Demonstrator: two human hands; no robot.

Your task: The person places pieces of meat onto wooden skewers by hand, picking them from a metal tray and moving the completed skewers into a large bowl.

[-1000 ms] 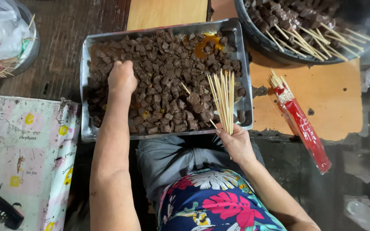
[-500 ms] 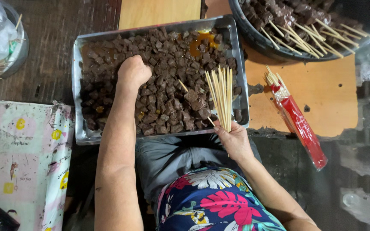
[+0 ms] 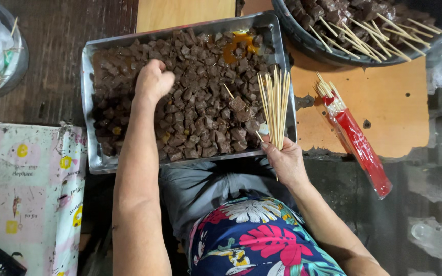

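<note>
Curled since before, left hand [image 3: 153, 81] digs among dark meat cubes [image 3: 200, 107].

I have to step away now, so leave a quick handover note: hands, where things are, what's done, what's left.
Left hand: closed among the marinated meat cubes in the metal tray.
Right hand: gripping a bundle of bare bamboo skewers fanned over the tray's right side.
Done: finished meat skewers lie in the dark bowl at upper right.
Left: the tray is nearly full of loose cubes; more skewers sit in the red packet on the wooden board.
</note>
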